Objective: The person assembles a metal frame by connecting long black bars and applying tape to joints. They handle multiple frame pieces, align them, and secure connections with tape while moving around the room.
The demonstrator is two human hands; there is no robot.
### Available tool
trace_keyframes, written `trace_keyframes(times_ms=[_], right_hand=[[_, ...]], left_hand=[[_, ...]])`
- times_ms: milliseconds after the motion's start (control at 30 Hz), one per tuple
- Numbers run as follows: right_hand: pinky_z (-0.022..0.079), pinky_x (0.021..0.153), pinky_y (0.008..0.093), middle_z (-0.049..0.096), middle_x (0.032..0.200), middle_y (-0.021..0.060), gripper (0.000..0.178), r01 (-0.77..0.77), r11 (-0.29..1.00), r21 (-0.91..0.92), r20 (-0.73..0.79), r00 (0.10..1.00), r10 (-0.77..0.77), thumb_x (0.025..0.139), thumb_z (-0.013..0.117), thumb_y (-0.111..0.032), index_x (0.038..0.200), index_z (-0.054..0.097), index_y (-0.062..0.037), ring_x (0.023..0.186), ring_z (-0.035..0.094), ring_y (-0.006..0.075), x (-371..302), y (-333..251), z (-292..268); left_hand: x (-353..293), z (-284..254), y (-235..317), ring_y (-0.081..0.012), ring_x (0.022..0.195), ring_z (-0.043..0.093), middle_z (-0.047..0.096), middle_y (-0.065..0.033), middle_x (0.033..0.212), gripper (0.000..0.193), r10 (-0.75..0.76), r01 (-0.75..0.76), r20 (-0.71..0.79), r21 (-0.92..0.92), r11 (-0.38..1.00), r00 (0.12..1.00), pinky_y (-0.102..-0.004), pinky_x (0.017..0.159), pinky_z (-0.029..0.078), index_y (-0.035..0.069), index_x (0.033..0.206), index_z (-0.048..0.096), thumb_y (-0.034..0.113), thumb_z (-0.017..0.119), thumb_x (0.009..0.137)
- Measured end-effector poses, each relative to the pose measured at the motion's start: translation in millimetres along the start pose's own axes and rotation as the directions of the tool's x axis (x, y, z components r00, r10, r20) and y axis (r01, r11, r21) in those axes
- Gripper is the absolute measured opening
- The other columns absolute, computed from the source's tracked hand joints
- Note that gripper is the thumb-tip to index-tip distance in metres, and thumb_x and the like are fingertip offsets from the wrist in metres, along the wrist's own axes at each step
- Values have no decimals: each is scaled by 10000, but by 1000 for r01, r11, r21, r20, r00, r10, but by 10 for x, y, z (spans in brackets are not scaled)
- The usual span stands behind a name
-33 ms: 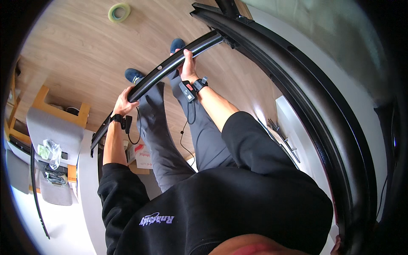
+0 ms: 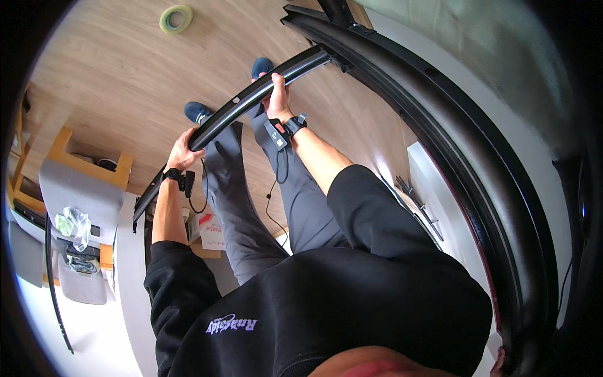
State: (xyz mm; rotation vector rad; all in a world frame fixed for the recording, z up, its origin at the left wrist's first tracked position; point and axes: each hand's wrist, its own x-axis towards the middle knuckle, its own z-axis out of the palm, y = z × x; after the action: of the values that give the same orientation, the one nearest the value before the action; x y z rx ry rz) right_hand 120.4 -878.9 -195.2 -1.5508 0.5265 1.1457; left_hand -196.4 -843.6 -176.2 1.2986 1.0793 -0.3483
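A long black bar (image 2: 245,103) with small holes along it slants across the view, from lower left to upper right. My left hand (image 2: 186,151) is closed round its lower left part. Farther along, my right hand (image 2: 277,97) grips the same bar, thumb on top and the other fingers partly hidden behind it. At its upper right end the bar meets a large, curved black frame (image 2: 471,138), which sweeps down the right side. Whether the two are fastened together I cannot tell. Each of my wrists wears a dark strap with a small device and cable.
A roll of pale green tape (image 2: 176,19) lies on the wood floor (image 2: 113,69). At the left stand grey-seated chairs (image 2: 81,173), one with a clear plastic bag (image 2: 78,226) on it. A white and red box (image 2: 210,231) sits beside my legs. A thin black strip (image 2: 53,289) stands far left.
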Motion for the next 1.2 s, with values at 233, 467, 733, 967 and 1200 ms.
trace_keyframes(times_ms=[233, 467, 733, 967, 1200], right_hand=[[591, 872, 459, 668, 1022, 102, 452, 12, 999, 53, 14, 1000, -13, 947, 672, -419, 1193, 544, -62, 929, 687, 307, 71, 54, -37], [595, 827, 421, 643, 1000, 105, 409, 29, 999, -14, 47, 999, -28, 974, 644, -416, 1152, 543, -61, 901, 685, 274, 25, 11, -72], [601, 751, 422, 659, 881, 107, 524, 2, 996, -94, 49, 999, 3, 949, 633, -547, 959, 624, -23, 796, 698, 270, 195, 112, -157], [609, 733, 439, 673, 892, 111, 518, 33, 999, 9, 16, 999, -33, 939, 657, -536, 1065, 562, -42, 791, 707, 300, 194, 144, -127], [579, 843, 470, 683, 948, 123, 591, -41, 999, 26, 106, 994, 38, 930, 614, -614, 1087, 582, -45, 904, 707, 318, 191, 131, -155]], left_hand=[[34, -56, -35, -398, 1136, 636, 668, -217, 1163, 717, 0, 0, 0, 42, 999, 1000, -443, 1015, 497, 13, 1332, 598, 246, 744, 670], [-10, -154, 167, -356, 1125, 656, 679, -203, 1175, 689, -53, 54, 56, -16, 998, 997, -406, 1016, 504, 6, 1319, 598, 184, 742, 669], [-55, -165, 240, -352, 1106, 677, 700, -229, 1159, 679, -113, 115, 75, -31, 993, 991, -402, 1007, 512, -8, 1310, 607, 193, 725, 672], [-58, -181, 244, -380, 1063, 680, 702, -235, 1120, 683, -74, 73, 57, 10, 997, 996, -418, 967, 526, -10, 1296, 613, 204, 739, 660], [-67, -179, 193, -405, 1063, 678, 693, -248, 1116, 671, -10, 10, -5, 84, 996, 1000, -436, 955, 534, -18, 1260, 626, 224, 738, 644]])
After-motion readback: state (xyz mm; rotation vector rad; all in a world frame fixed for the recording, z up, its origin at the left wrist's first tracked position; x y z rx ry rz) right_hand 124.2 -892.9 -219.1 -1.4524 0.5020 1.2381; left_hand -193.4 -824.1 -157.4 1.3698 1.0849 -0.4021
